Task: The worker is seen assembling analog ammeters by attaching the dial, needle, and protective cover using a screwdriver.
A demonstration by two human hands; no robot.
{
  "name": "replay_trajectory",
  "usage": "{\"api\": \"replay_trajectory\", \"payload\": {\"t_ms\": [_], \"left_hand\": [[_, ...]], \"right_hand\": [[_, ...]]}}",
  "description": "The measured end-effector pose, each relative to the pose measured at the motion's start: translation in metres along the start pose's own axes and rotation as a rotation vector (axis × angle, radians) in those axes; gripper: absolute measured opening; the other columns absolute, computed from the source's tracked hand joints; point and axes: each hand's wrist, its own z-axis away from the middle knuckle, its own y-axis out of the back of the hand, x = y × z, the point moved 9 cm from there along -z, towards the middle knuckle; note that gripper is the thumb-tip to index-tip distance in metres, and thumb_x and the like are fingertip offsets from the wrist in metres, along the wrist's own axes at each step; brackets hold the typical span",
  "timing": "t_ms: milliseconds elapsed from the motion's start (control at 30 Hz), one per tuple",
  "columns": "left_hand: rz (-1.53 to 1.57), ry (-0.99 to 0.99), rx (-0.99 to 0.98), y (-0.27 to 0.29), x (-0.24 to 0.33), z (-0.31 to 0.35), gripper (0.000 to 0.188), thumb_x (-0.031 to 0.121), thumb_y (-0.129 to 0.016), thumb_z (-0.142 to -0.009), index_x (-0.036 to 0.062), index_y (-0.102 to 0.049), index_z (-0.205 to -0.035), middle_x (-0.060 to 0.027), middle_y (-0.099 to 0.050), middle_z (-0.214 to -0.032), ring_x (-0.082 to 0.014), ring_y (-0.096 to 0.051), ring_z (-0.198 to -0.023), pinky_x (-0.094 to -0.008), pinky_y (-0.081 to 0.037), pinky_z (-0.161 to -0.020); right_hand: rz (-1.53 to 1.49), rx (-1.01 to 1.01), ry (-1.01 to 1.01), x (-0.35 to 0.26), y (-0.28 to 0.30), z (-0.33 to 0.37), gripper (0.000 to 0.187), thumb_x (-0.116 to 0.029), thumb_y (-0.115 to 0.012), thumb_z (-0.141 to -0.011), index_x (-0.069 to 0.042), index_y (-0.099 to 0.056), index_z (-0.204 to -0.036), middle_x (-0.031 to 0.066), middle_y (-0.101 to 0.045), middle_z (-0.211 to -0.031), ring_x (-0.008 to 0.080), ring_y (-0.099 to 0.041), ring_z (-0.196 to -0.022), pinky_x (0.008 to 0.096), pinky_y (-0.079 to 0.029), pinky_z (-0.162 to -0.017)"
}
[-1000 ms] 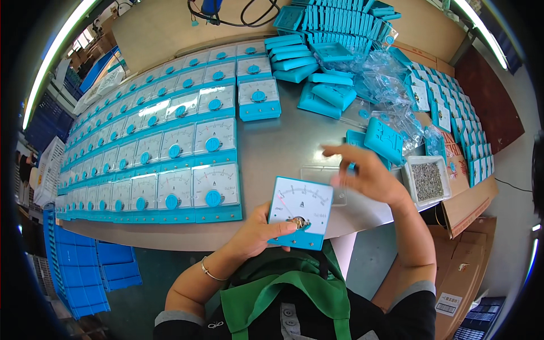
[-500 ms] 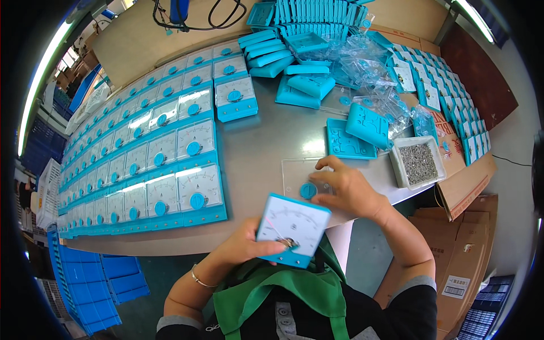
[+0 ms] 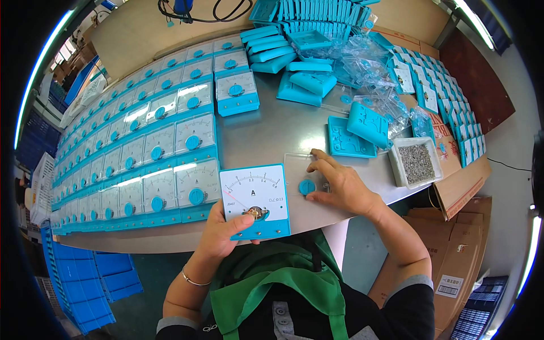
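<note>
My left hand (image 3: 222, 228) grips an ammeter (image 3: 255, 192) by its lower left corner, the thumb beside the exposed brass-coloured movement. It has a blue base, a white dial face with a thin needle, and no cover over its front. Just right of it, a clear plastic cover (image 3: 293, 170) with a blue round knob (image 3: 306, 187) lies on the table. My right hand (image 3: 345, 184) spans that cover's right part, index finger at its far edge and thumb at its near edge. The palm hides some of the cover.
Rows of covered meters (image 3: 156, 144) fill the table's left. Blue housings (image 3: 306, 85) and clear covers (image 3: 362, 62) are heaped at the back. A white tub of small screws (image 3: 416, 161) stands right, near uncovered meters (image 3: 467, 136) on cardboard. Two blue housings (image 3: 351, 139) lie beyond my right hand.
My left hand has moved left and up with the ammeter, which is now more upright and faces me. My right hand has slid slightly left over the cover, which stays in place.
</note>
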Motion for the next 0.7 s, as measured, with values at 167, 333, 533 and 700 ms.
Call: {"api": "replay_trajectory", "payload": {"t_ms": [167,333,533,700], "left_hand": [[0.013,0.003,0.01,0.003,0.0,-0.001,0.041,0.006,-0.065,-0.08,-0.0021,-0.046,-0.115,-0.015,-0.061,-0.098,-0.0227,-0.064,-0.074,-0.0346,-0.056,-0.053],[0.026,0.017,-0.001,0.001,0.0,-0.001,0.042,0.006,-0.065,-0.08,-0.0023,-0.046,-0.116,-0.0151,-0.061,-0.099,-0.0229,-0.064,-0.074,-0.0348,-0.056,-0.053],[0.033,0.002,0.002,0.0,0.006,0.005,0.042,0.006,-0.065,-0.079,-0.0024,-0.047,-0.116,-0.0146,-0.061,-0.098,-0.0219,-0.064,-0.074,-0.0338,-0.057,-0.054],[-0.041,-0.015,-0.024,-0.003,0.003,0.002,0.041,0.008,-0.065,-0.08,-0.0021,-0.048,-0.116,-0.014,-0.061,-0.099,-0.0217,-0.065,-0.077,-0.0333,-0.057,-0.056]], "right_hand": [[0.021,0.042,0.098,-0.007,0.004,0.003,0.063,-0.03,-0.081,-0.065,-0.009,-0.054,-0.118,0.023,-0.041,-0.136,0.0397,-0.061,-0.089,0.0396,-0.052,-0.073],[0.053,0.073,0.092,-0.009,0.005,0.003,0.062,-0.028,-0.082,-0.063,-0.009,-0.058,-0.118,0.0235,-0.045,-0.133,0.0377,-0.062,-0.087,0.0384,-0.052,-0.071],[-0.014,0.244,0.069,-0.026,0.033,0.011,0.058,-0.026,-0.082,-0.062,-0.008,-0.062,-0.113,0.0231,-0.049,-0.127,0.0334,-0.065,-0.079,0.0363,-0.053,-0.066],[0.114,0.167,-0.017,-0.006,0.013,0.019,0.054,-0.025,-0.083,-0.061,-0.008,-0.065,-0.108,0.0233,-0.052,-0.124,0.0329,-0.065,-0.074,0.0363,-0.053,-0.065]]}}
